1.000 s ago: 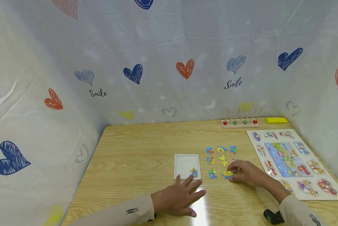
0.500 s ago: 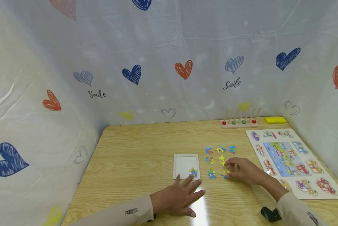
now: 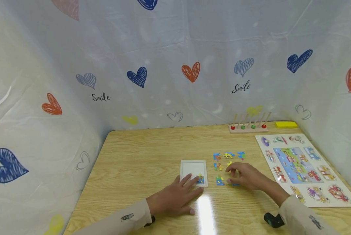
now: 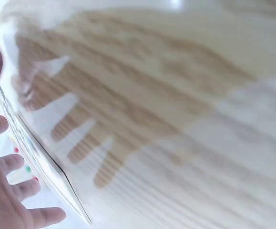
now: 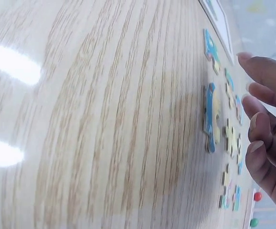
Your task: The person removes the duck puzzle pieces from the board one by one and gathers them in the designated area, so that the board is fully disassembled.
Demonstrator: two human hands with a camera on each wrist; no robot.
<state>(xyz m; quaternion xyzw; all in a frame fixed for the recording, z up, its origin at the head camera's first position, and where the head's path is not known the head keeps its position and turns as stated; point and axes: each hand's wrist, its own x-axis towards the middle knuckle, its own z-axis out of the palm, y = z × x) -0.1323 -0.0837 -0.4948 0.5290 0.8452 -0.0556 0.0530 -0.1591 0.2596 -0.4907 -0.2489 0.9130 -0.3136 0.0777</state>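
A small white puzzle tray (image 3: 192,167) lies mid-table with one jigsaw piece (image 3: 201,180) in its lower right corner. My left hand (image 3: 176,195) is spread flat, its fingertips over the tray's lower edge. In the left wrist view those fingers (image 4: 25,189) look straight and apart, beside the tray. My right hand (image 3: 247,176) hovers over loose jigsaw pieces (image 3: 220,181), partly covering some of them. The right wrist view shows its fingers loosely bent with nothing between them, near a blue and yellow piece (image 5: 210,119) lying on the table.
A large picture puzzle board (image 3: 298,169) lies at the right. Behind stand a wooden peg rack with red and green beads (image 3: 248,129) and a yellow block (image 3: 286,125). A hanging sheet (image 3: 163,49) with printed hearts encloses the wooden table (image 3: 140,156).
My right hand has moved left over the jigsaw pieces, toward the tray. The left hand has shifted left and slightly up, its fingers reaching further over the tray.
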